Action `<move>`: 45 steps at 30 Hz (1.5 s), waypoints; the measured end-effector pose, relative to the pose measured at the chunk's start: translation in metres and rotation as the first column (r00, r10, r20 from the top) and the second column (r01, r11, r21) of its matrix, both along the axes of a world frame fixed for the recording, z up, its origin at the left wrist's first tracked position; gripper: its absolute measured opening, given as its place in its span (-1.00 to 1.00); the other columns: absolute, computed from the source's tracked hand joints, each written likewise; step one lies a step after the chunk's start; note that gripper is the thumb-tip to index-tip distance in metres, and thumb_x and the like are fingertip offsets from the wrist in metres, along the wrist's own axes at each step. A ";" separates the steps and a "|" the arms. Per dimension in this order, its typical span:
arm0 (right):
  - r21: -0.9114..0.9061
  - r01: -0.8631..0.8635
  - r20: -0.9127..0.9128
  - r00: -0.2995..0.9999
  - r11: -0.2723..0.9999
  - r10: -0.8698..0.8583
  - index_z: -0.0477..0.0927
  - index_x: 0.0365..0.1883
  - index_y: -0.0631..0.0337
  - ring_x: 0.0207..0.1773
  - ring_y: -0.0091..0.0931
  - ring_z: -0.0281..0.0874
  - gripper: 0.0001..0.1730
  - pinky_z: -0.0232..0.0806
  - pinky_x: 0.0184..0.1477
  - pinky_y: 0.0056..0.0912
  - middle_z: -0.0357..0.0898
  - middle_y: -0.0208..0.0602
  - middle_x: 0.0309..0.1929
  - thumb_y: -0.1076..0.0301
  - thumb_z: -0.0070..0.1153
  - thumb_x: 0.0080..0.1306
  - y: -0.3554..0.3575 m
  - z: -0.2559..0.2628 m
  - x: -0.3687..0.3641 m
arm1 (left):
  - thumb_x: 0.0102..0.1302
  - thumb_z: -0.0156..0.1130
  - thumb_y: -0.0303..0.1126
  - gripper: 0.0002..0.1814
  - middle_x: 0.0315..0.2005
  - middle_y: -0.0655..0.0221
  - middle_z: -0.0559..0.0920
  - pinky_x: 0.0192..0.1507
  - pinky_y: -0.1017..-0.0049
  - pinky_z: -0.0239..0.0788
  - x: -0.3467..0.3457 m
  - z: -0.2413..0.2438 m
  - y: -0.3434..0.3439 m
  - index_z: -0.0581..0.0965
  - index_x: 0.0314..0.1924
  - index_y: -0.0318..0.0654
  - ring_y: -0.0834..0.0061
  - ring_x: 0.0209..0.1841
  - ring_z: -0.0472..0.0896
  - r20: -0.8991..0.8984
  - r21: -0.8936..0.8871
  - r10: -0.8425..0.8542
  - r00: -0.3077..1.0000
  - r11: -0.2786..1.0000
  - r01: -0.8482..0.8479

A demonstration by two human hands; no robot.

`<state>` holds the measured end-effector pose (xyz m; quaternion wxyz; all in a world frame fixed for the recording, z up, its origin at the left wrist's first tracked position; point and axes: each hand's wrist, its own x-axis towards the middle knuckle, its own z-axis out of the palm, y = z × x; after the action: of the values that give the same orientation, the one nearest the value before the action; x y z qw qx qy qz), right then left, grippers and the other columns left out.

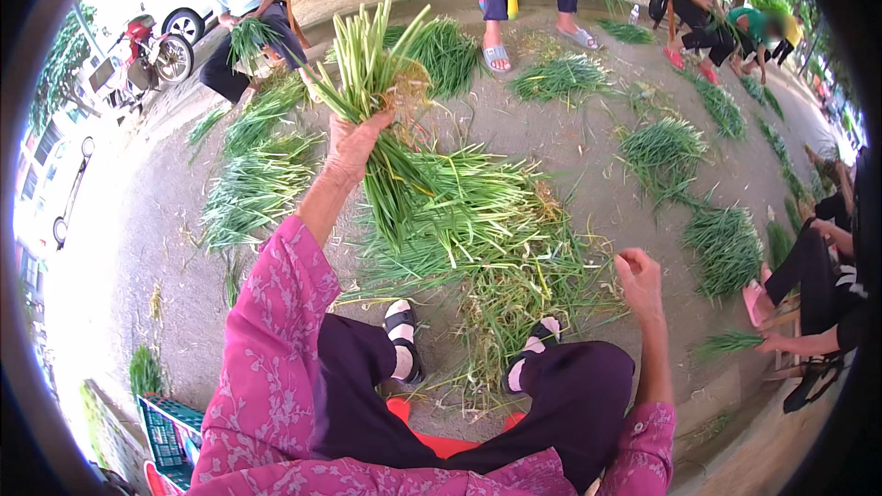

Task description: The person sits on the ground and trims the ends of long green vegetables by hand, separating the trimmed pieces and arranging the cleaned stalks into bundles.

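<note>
My left hand (pixel 357 141) is closed around a bunch of long green leafy stalks (pixel 368 69), pale stem ends up and leaves hanging down, with some yellowed, withered leaves at its right side. Beneath it a large heap of the same stalks (pixel 468 213) lies on the pavement. Withered leaves and trimmings (pixel 493 331) are strewn from the heap down to my right foot. My right hand (pixel 639 275) hovers to the right of the heap, its fingers curled with thumb and forefinger near each other; I see nothing held in it.
More green bundles lie left (pixel 258 179), right (pixel 723 248) and ahead (pixel 561 76). Several people sit around, some handling stalks. A red stool (pixel 448 444) is under me. A teal plastic basket (pixel 169 437) stands at lower left. A red motorcycle (pixel 148 55) and a white car stand beyond.
</note>
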<state>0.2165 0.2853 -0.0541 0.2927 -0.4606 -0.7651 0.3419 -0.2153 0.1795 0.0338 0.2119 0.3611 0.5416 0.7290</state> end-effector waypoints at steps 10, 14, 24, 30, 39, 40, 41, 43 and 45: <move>-0.109 -0.478 0.183 0.852 0.872 0.490 0.55 -0.35 0.35 -0.42 -0.42 0.50 -0.54 0.34 -0.32 -0.36 0.56 -0.13 -0.48 0.02 0.13 0.15 -0.064 0.094 -0.152 | 0.02 0.27 -0.58 -0.83 -0.46 0.46 0.58 -0.47 0.58 0.41 0.018 0.062 -0.032 0.54 -0.33 -0.22 0.61 -0.47 0.53 0.157 0.183 0.123 0.980 0.971 -0.151; -0.128 -0.250 -0.177 0.958 0.960 0.226 0.51 -0.24 0.34 -0.34 -0.40 0.52 -0.41 0.34 -0.23 -0.37 0.58 -0.13 -0.41 -0.07 0.21 0.03 -0.072 0.053 -0.203 | 0.01 0.27 -0.59 -0.82 -0.47 0.45 0.57 -0.50 0.53 0.41 0.039 0.073 -0.039 0.53 -0.34 -0.25 0.58 -0.47 0.52 0.204 0.234 0.095 0.974 0.962 -0.143; 0.007 -0.145 -0.267 0.953 0.989 0.141 0.55 -0.33 0.22 -0.67 -0.43 0.37 -0.80 0.20 -0.53 -0.32 0.44 -0.29 -0.72 0.33 0.06 0.11 -0.079 0.041 -0.211 | -0.05 0.35 -0.56 -0.72 -0.46 0.44 0.55 -0.43 0.54 0.41 0.062 0.074 -0.039 0.49 -0.30 -0.24 0.56 -0.46 0.52 0.274 0.227 0.068 0.959 0.965 -0.133; 0.266 -0.092 0.232 0.972 0.960 0.028 0.55 -0.36 0.17 -0.41 -0.17 0.55 -0.78 0.39 -0.31 -0.12 0.56 -0.13 -0.53 0.29 -0.07 0.13 -0.056 0.029 -0.192 | -0.08 0.35 -0.61 -0.63 -0.35 0.46 0.58 -0.20 0.52 0.36 0.041 0.065 -0.037 0.50 -0.20 -0.26 0.56 -0.31 0.52 0.301 0.218 0.167 0.939 0.946 -0.238; -0.043 0.024 0.510 0.860 0.999 0.001 0.55 -0.27 0.21 -0.23 -0.13 0.53 -0.75 0.37 -0.17 -0.10 0.56 -0.05 -0.29 0.30 -0.07 0.16 -0.014 -0.008 -0.147 | -0.02 0.32 -0.59 -0.68 -0.36 0.44 0.57 -0.39 0.46 0.43 0.005 0.062 -0.055 0.52 -0.21 -0.21 0.53 -0.38 0.53 0.214 0.297 0.231 0.949 0.910 -0.288; -0.049 0.066 0.518 0.855 0.997 -0.031 0.56 -0.28 0.22 -0.24 -0.13 0.53 -0.75 0.36 -0.17 -0.10 0.56 -0.05 -0.31 0.30 -0.07 0.15 -0.010 -0.008 -0.141 | -0.05 0.34 -0.60 -0.70 -0.39 0.45 0.57 -0.36 0.49 0.43 0.001 0.063 -0.058 0.52 -0.26 -0.22 0.55 -0.38 0.53 0.233 0.307 0.229 0.945 0.905 -0.294; -0.040 0.062 0.490 0.871 0.997 -0.035 0.57 -0.32 0.22 -0.25 -0.13 0.53 -0.76 0.36 -0.17 -0.10 0.57 -0.05 -0.33 0.31 -0.08 0.15 -0.001 -0.016 -0.135 | -0.08 0.36 -0.61 -0.72 -0.42 0.46 0.57 -0.33 0.51 0.43 -0.004 0.065 -0.062 0.52 -0.32 -0.23 0.56 -0.39 0.52 0.252 0.317 0.226 0.941 0.899 -0.301; -0.014 0.067 0.430 0.901 0.998 -0.055 0.59 -0.38 0.23 -0.28 -0.14 0.54 -0.77 0.35 -0.18 -0.10 0.57 -0.05 -0.37 0.32 -0.09 0.15 0.019 -0.040 -0.122 | -0.11 0.37 -0.61 -0.70 -0.43 0.44 0.57 -0.37 0.49 0.45 -0.006 0.072 -0.068 0.52 -0.32 -0.24 0.54 -0.39 0.54 0.262 0.319 0.256 0.931 0.887 -0.334; -0.047 0.158 0.288 0.948 0.986 -0.138 0.58 -0.47 0.31 -0.37 -0.21 0.55 -0.77 0.35 -0.24 -0.13 0.58 -0.09 -0.48 0.34 -0.05 0.12 0.028 -0.047 -0.118 | -0.05 0.34 -0.61 -0.63 -0.32 0.42 0.57 -0.33 0.47 0.43 -0.018 0.070 -0.072 0.50 -0.18 -0.24 0.52 -0.34 0.53 0.226 0.328 0.280 0.933 0.880 -0.344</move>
<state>0.0981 0.3130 -0.1009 0.1888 -0.5709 -0.7499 0.2759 -0.2333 0.1079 0.1036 0.0671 0.2374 0.4287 0.8691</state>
